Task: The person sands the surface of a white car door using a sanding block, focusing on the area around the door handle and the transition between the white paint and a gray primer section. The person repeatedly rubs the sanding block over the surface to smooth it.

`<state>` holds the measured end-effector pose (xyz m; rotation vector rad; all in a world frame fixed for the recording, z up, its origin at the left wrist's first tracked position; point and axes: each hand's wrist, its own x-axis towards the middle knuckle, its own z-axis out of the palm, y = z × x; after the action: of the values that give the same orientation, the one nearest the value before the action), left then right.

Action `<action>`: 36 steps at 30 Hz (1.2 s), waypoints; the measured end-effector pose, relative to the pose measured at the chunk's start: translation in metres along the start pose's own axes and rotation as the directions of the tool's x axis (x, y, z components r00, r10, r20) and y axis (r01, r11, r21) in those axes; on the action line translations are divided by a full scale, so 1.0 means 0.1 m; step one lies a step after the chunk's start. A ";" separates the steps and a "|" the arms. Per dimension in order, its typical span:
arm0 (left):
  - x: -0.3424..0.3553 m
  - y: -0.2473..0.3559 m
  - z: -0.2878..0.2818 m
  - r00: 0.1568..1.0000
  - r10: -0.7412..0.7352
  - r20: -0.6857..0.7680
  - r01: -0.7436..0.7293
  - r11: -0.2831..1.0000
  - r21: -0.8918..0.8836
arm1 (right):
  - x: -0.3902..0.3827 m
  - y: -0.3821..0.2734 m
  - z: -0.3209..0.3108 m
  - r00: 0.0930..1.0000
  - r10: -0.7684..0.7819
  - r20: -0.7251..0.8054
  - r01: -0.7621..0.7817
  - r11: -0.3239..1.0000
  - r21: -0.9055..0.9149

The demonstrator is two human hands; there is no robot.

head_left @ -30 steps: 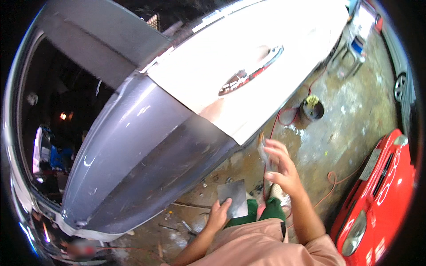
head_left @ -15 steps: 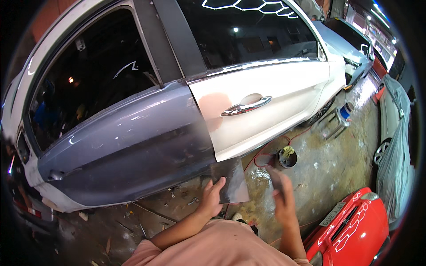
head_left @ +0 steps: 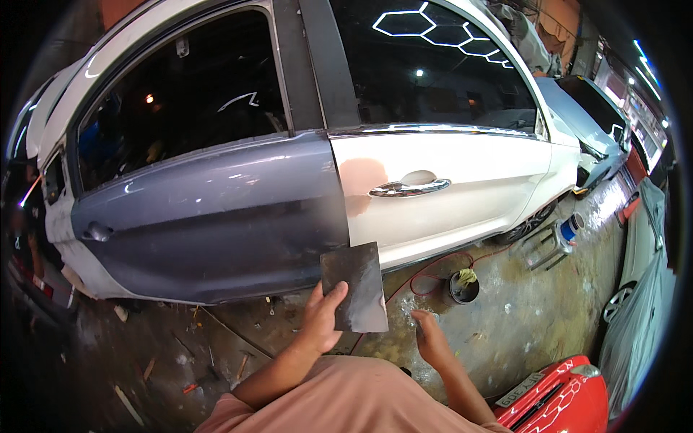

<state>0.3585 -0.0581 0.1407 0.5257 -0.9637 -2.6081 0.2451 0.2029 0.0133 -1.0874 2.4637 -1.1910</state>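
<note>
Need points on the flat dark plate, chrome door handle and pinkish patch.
Flat dark plate (head_left: 358, 283): head view, middle of its face.
Chrome door handle (head_left: 410, 189): head view, middle of its bar.
Pinkish patch (head_left: 362, 184): head view, near its centre.

From where I stand, most fingers of the left hand (head_left: 320, 317) hide behind the dark plate (head_left: 360, 281), and I can't tell whether the right hand (head_left: 431, 340) holds anything. Scraps (head_left: 121, 314) on the floor (head_left: 516, 310), near its edge below the grey door (head_left: 216, 224), are too small to name; the view's lower border cuts off the red car (head_left: 588, 400).
</note>
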 end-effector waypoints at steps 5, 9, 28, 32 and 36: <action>-0.08 -0.12 -0.18 0.934 -0.326 -0.146 0.335 0.941 0.044 | 0.26 -0.30 -0.20 0.935 0.345 -0.083 -0.123 0.534 0.836; -0.12 -0.42 -0.24 0.929 -0.370 -0.020 0.370 0.929 0.026 | 0.47 -0.51 -0.29 0.940 0.323 0.109 -0.201 0.265 0.943; 0.58 0.60 -1.28 0.987 0.131 -0.095 -0.119 0.986 0.120 | 1.47 -1.25 0.20 0.946 0.172 -0.276 -0.122 0.974 0.191; 0.69 0.71 -1.42 0.993 0.113 0.017 -0.114 0.961 0.254 | 2.05 -1.86 0.14 0.918 -0.105 -0.382 0.003 0.966 -0.260; 0.73 0.76 -1.62 0.988 0.055 0.147 -0.105 0.927 0.361 | 2.50 -2.22 0.17 0.903 -0.189 -0.385 -0.006 0.892 -0.452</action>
<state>0.3771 -0.2326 0.0602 0.3884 -1.5016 -2.4221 0.1931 -0.0702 0.2002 -1.1649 3.1710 -0.9901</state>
